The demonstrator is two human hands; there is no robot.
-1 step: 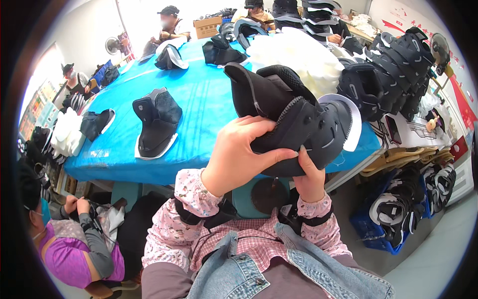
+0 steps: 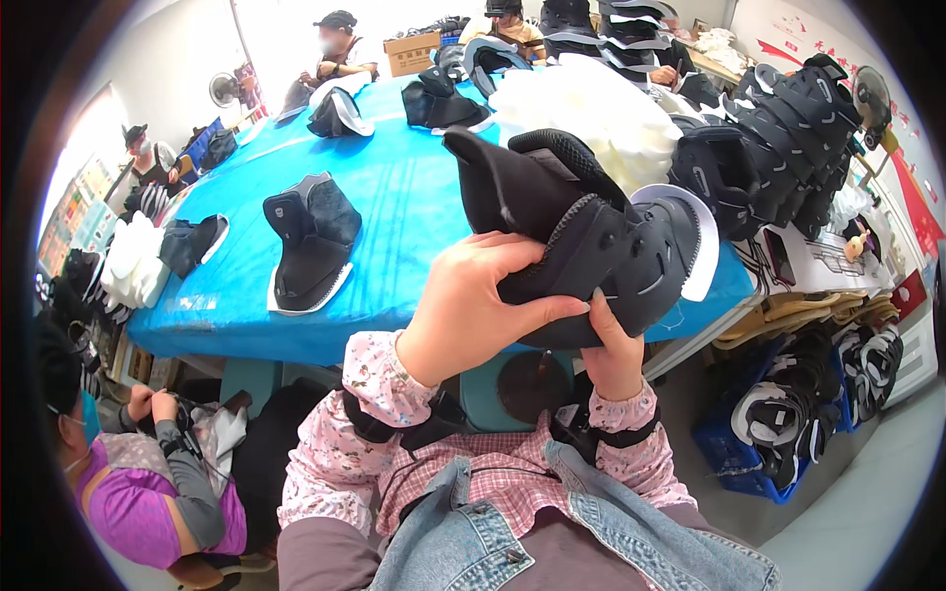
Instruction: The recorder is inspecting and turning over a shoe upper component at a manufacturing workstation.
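A black padded boot upper (image 2: 591,241) with a white rim hangs tilted above the front edge of the table, held in both hands. My left hand (image 2: 473,310) grips its near side, thumb pressed along the outside and fingers reaching behind the upper. My right hand (image 2: 613,345) holds the lower edge from below, its thumb tip close to the left thumb; its other fingers are hidden behind the upper. Left of my hands, another black boot upper (image 2: 313,241) lies on the blue-covered table (image 2: 389,231).
White foam-like pieces (image 2: 581,108) are heaped behind the held upper. Stacked black uppers (image 2: 788,138) stand at the right. A blue crate (image 2: 724,453) of similar pieces sits on the floor. A co-worker in purple (image 2: 168,492) sits at left; others work around the table.
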